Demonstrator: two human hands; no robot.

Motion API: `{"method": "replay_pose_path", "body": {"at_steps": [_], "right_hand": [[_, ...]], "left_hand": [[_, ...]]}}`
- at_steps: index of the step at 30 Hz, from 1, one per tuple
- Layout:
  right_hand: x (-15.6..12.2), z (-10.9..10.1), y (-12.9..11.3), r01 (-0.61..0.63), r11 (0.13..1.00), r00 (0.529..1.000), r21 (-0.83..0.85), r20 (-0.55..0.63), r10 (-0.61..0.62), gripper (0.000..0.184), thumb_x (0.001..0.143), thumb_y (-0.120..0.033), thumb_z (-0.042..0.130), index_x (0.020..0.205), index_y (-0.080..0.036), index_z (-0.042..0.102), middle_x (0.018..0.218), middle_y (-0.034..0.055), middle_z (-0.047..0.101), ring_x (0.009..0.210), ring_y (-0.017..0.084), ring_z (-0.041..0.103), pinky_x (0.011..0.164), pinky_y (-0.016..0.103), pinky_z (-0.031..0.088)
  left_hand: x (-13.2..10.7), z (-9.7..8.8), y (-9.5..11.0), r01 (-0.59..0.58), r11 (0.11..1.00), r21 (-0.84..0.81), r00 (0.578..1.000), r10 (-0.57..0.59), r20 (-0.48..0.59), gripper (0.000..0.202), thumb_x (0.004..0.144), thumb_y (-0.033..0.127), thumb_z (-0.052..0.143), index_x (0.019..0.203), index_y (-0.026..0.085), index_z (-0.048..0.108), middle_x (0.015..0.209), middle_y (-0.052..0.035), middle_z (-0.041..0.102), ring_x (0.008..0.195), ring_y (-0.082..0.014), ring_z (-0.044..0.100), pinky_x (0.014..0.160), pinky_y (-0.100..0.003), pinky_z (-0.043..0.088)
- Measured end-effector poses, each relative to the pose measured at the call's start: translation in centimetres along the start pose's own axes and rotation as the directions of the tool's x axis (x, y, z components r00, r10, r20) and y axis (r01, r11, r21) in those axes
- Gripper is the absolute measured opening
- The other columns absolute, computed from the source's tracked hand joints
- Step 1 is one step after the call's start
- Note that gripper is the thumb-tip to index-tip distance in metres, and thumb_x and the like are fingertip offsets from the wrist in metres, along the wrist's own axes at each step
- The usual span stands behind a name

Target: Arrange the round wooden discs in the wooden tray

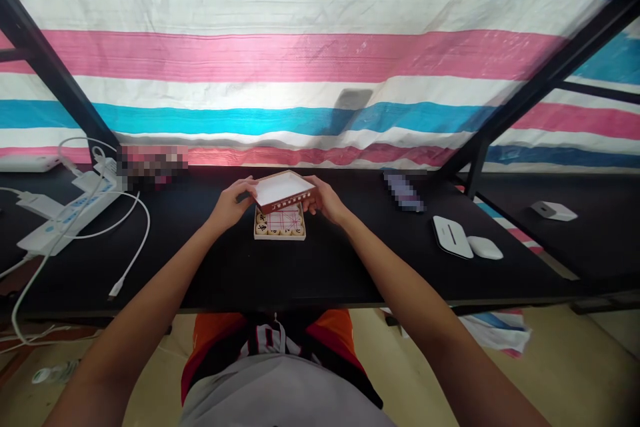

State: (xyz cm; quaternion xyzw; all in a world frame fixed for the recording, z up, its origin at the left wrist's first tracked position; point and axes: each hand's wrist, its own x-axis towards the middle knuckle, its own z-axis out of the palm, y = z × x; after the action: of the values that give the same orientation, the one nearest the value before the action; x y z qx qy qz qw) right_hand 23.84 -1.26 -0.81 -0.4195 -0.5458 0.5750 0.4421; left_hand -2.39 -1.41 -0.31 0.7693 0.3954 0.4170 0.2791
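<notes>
Between my two hands is a shallow box lid [285, 188], brown-red on its side with small light lettering and white inside. It is tilted, its hollow side showing. My left hand [236, 200] grips the lid's left edge, and my right hand [323, 200] has its fingers around the right edge. Just below and partly covered by the lid, an open box [280, 237] lies on the black table. Round Chinese chess pieces [261, 227] line its edges, and a folded sheet with red grid lines [283, 221] lies in the middle.
On the left stands a white power strip [75, 213] with plugs and loose cables [145, 233]. A blurred phone-like object [404, 191], a white flat device [452, 237] and a white rounded case [485, 247] lie right. A striped sheet [300, 53] hangs behind the black table [225, 280].
</notes>
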Motion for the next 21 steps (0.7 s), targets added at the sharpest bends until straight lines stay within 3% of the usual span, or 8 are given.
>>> {"method": "replay_pose_path", "body": {"at_steps": [3,5,9,11,15,18,21], "right_hand": [[-0.4,0.1,-0.4,0.039,0.999,0.999,-0.015,0.001,-0.039,0.051,0.077,-0.046,0.056,0.120,-0.020,0.048,0.061,-0.0050,0.058,0.048,0.011,0.056,0.037,0.017,0.037],[-0.7,0.2,-0.6,0.049,0.999,0.999,-0.021,0.014,-0.049,0.055,0.073,-0.040,0.059,0.123,-0.021,0.047,0.060,-0.0069,0.056,0.047,0.009,0.053,0.038,0.017,0.039],[-0.5,-0.1,-0.7,0.055,0.997,0.997,-0.050,-0.046,-0.058,0.053,0.070,-0.036,0.060,0.119,-0.020,0.052,0.063,-0.0056,0.054,0.049,0.008,0.050,0.037,0.017,0.040],[-0.1,-0.8,-0.7,0.068,0.996,0.988,-0.066,-0.132,-0.076,0.048,0.070,-0.036,0.059,0.115,-0.020,0.054,0.066,-0.0042,0.054,0.051,0.009,0.050,0.037,0.017,0.041],[0.6,-3.3,-0.5,0.062,0.983,0.920,-0.174,-0.372,-0.124,0.039,0.073,-0.035,0.053,0.108,-0.020,0.056,0.074,-0.0009,0.057,0.056,0.010,0.053,0.040,0.018,0.043],[0.8,-5.3,-0.1,-0.021,0.935,0.849,-0.355,-0.500,-0.171,0.036,0.077,-0.033,0.046,0.109,-0.019,0.056,0.084,0.0035,0.063,0.060,0.014,0.057,0.044,0.022,0.046],[0.8,-6.5,0.5,-0.143,0.805,0.805,-0.575,-0.541,-0.244,0.033,0.082,-0.032,0.040,0.107,-0.021,0.059,0.095,0.0072,0.067,0.073,0.020,0.061,0.062,0.029,0.050]], "left_hand": [[-0.1,-0.2,0.2,-0.061,0.980,0.187,0.998,0.065,-0.015,0.019,0.087,0.025,0.048,0.090,0.020,0.066,0.136,-0.0083,0.047,0.128,-0.0258,0.043,0.108,-0.044,0.035],[-0.1,-0.1,0.0,-0.086,0.970,0.229,0.992,0.104,-0.066,0.025,0.089,0.024,0.045,0.104,0.022,0.065,0.141,-0.0081,0.039,0.128,-0.0248,0.042,0.108,-0.043,0.035],[0.0,0.3,-0.6,-0.055,0.983,0.173,0.989,0.077,-0.123,0.052,0.088,0.027,0.048,0.138,0.026,0.039,0.142,-0.0100,0.035,0.126,-0.0243,0.044,0.098,-0.040,0.045],[0.0,0.3,-0.9,0.013,0.988,0.157,0.997,-0.001,-0.077,0.057,0.086,0.030,0.050,0.141,0.024,0.035,0.133,-0.0110,0.044,0.116,-0.0226,0.051,0.091,-0.037,0.050],[0.0,0.3,-1.2,0.118,0.968,0.223,0.990,-0.133,0.051,0.050,0.085,0.039,0.050,0.131,0.020,0.048,0.116,-0.0093,0.054,0.104,-0.0213,0.056,0.089,-0.036,0.050],[-0.3,0.7,-1.0,0.102,0.963,0.249,0.979,-0.141,0.144,0.051,0.086,0.046,0.048,0.130,0.020,0.050,0.124,-0.0100,0.049,0.111,-0.0232,0.054,0.094,-0.037,0.047],[-0.6,1.3,-0.6,0.067,0.954,0.292,0.965,-0.136,0.224,0.059,0.085,0.051,0.048,0.135,0.020,0.046,0.137,-0.0122,0.039,0.127,-0.0271,0.041,0.108,-0.040,0.035]]}}
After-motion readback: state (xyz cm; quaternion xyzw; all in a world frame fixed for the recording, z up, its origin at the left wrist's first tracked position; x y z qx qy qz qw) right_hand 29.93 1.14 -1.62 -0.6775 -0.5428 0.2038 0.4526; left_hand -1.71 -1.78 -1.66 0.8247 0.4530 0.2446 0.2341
